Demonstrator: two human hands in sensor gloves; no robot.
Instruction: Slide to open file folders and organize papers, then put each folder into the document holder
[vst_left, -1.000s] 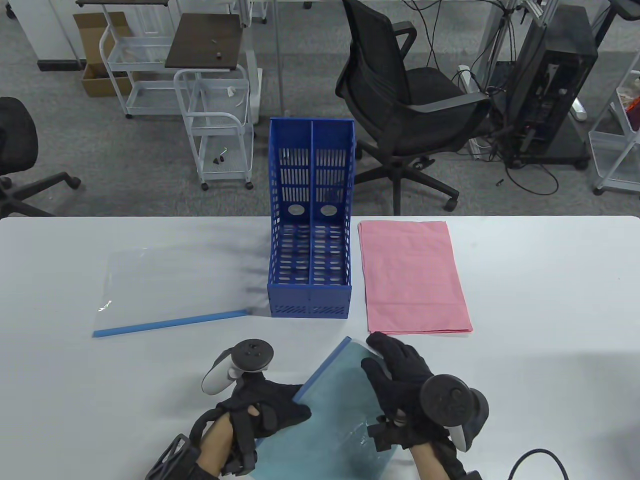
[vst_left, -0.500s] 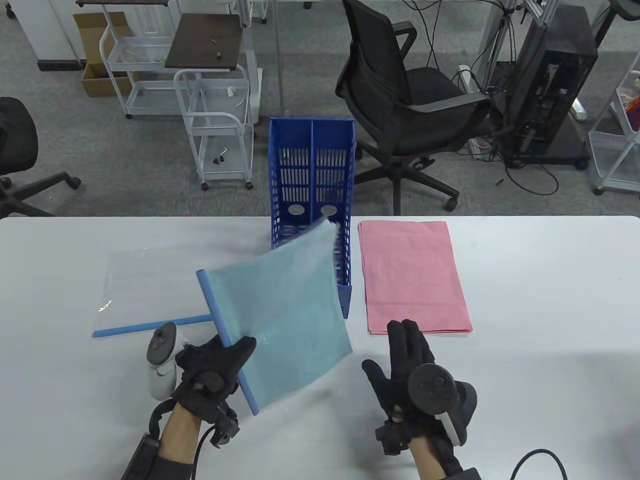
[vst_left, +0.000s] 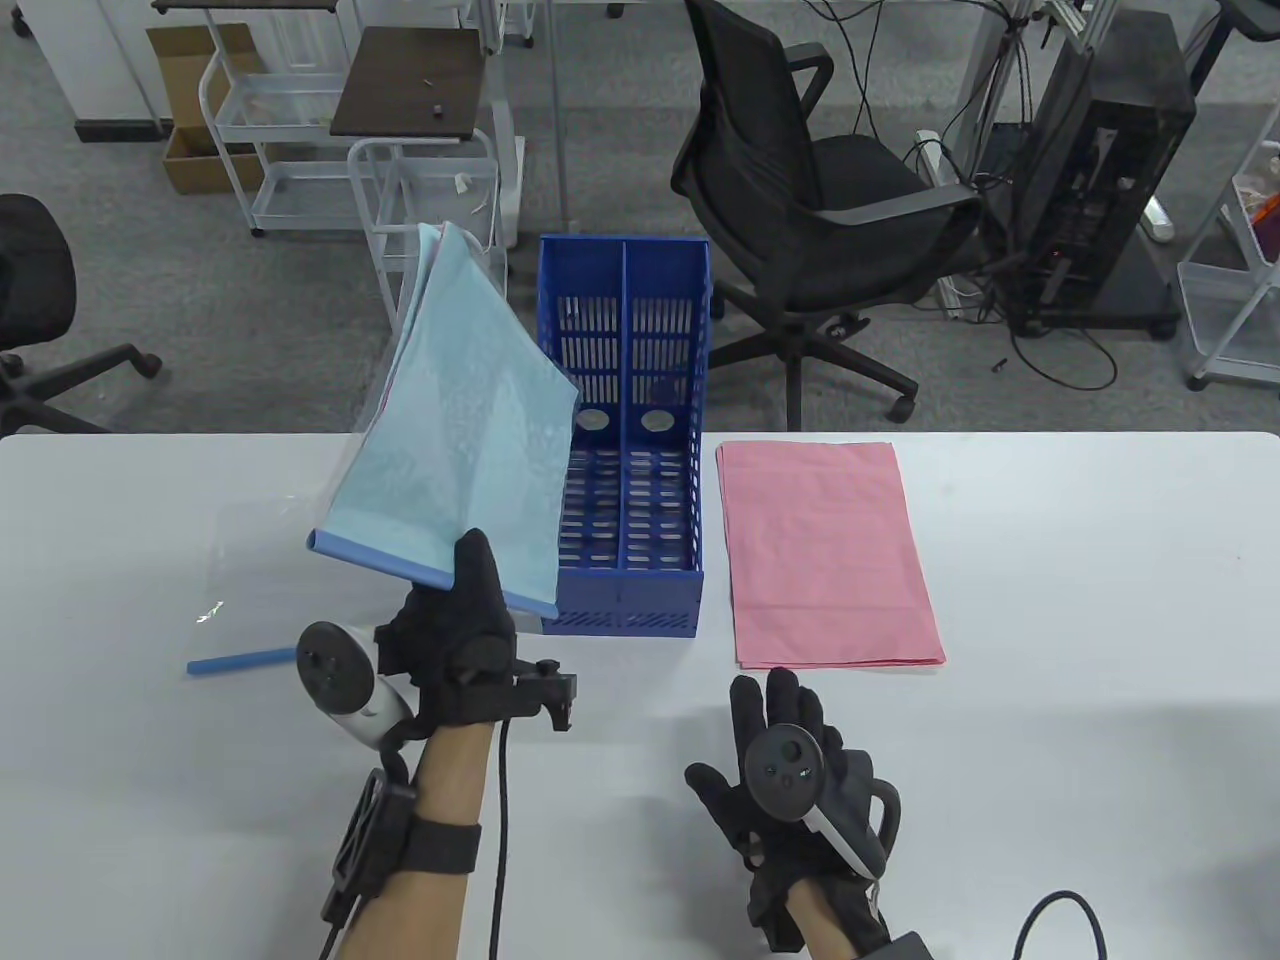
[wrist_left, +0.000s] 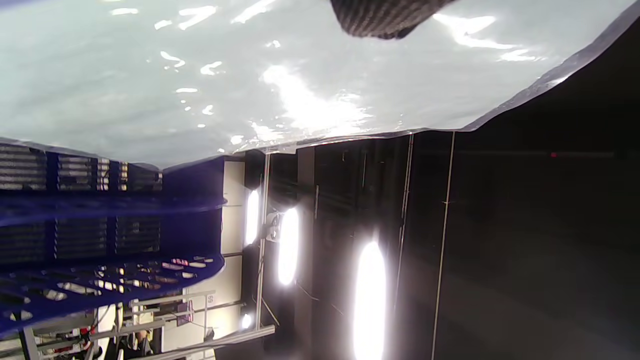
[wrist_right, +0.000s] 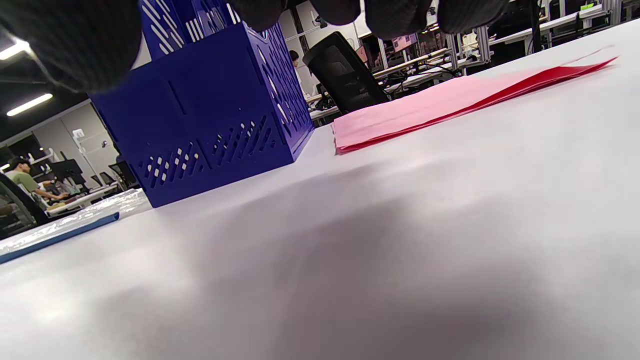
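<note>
My left hand (vst_left: 458, 615) grips a clear folder filled with light blue paper (vst_left: 455, 430) by its blue spine bar, thumb lying over the bar. The folder stands raised and tilted, its free end high, just left of the blue two-slot document holder (vst_left: 625, 440). In the left wrist view the glossy folder sheet (wrist_left: 200, 85) fills the top, with a fingertip (wrist_left: 385, 17) on it and the holder (wrist_left: 100, 225) below. My right hand (vst_left: 775, 705) lies open and flat low over the table, holding nothing; its fingertips (wrist_right: 400, 15) hang before the holder (wrist_right: 210, 115).
A stack of pink paper (vst_left: 825, 550) lies right of the holder, also low in the right wrist view as pink paper (wrist_right: 450, 105). An empty clear folder (vst_left: 260, 530) with its blue bar (vst_left: 240, 660) lies at the left. An office chair and carts stand beyond the table.
My left hand lifted the blue-paper folder off the near table and swung it up and back, to the holder's left. My right hand let go of it and drew back.
</note>
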